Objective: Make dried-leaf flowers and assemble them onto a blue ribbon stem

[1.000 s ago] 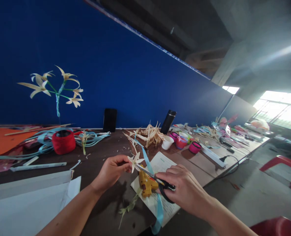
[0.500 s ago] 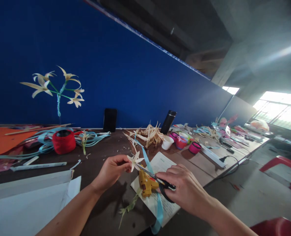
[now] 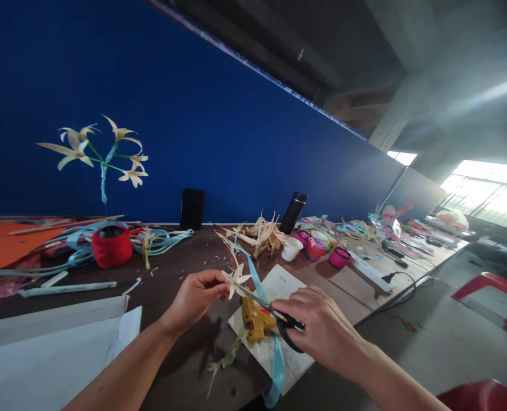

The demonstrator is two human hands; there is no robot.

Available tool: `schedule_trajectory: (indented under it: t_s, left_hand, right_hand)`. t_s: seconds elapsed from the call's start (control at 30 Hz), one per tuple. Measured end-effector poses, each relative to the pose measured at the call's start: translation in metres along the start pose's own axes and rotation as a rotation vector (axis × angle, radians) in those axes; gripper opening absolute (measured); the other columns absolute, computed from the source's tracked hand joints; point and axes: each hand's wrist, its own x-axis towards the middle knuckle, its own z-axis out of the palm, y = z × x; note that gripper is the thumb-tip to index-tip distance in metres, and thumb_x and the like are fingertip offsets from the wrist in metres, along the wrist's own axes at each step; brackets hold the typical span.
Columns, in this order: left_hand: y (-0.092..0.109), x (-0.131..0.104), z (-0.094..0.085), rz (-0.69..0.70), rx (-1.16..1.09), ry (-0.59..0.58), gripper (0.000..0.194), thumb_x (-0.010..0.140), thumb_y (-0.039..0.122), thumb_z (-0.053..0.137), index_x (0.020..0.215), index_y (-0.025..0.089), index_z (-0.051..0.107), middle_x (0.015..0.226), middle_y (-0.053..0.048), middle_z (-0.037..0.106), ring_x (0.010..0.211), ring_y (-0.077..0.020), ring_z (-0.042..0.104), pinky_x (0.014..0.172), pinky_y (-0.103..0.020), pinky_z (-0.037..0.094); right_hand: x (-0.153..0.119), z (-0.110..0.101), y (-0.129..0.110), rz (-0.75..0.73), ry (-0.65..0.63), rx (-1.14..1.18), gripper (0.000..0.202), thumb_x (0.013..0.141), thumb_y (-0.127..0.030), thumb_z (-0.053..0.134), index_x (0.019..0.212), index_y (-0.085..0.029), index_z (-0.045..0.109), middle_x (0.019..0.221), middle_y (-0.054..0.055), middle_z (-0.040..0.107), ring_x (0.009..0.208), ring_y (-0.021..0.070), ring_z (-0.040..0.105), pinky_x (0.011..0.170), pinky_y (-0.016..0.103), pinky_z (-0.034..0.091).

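Between its thumb and fingers, my left hand pinches a small pale flower with pointed petals. My right hand is closed around the black handles of a pair of scissors. The scissor blades point left and reach the flower's lower petals; whether they touch them I cannot tell. Beneath the scissors, a yellow glue gun lies on an open notebook with handwriting. A light blue ribbon runs across the notebook and under the scissors.
Dried husks lie at the back, beside a white cup and a leaning black bottle. A red roll stands left, below a flower stem. A white box occupies the front left. A power strip sits right.
Almost nothing differs. Both hands, the flower and the scissors stay in nearly the same place, with only a slight shift of the scissor handles.
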Motion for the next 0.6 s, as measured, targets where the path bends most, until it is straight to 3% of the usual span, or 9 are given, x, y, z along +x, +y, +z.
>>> schedule_trajectory:
  t_s: [0.37,0.5,0.6]
  left_hand:
    - [0.001,0.000,0.001,-0.016,-0.012,0.015,0.011,0.065,0.024,0.071,0.061,0.014,0.067,0.060,-0.002,0.064,0.055,-0.0102,0.052,0.057,-0.022,0.040]
    - [-0.001,0.001,-0.001,-0.019,-0.021,0.027,0.010,0.066,0.023,0.071,0.061,0.014,0.068,0.060,-0.001,0.064,0.057,-0.0109,0.053,0.058,-0.022,0.041]
    - [-0.003,0.002,-0.002,-0.019,-0.042,0.042,0.011,0.064,0.024,0.072,0.061,0.014,0.068,0.060,-0.002,0.064,0.057,-0.0111,0.054,0.058,-0.023,0.042]
  right_hand:
    - [-0.002,0.003,0.001,-0.021,0.037,-0.013,0.030,0.075,-0.016,0.063,0.103,-0.026,0.066,0.071,0.001,0.064,0.074,0.0177,0.056,0.073,0.030,0.034]
    - [-0.004,0.002,0.003,-0.033,0.073,0.038,0.022,0.078,-0.025,0.062,0.099,-0.025,0.067,0.067,0.000,0.064,0.069,0.0160,0.056,0.071,0.029,0.035]
    - [-0.005,0.006,0.016,0.075,0.102,0.069,0.024,0.079,-0.036,0.062,0.101,-0.028,0.067,0.072,0.000,0.067,0.069,0.0158,0.058,0.068,0.027,0.037]
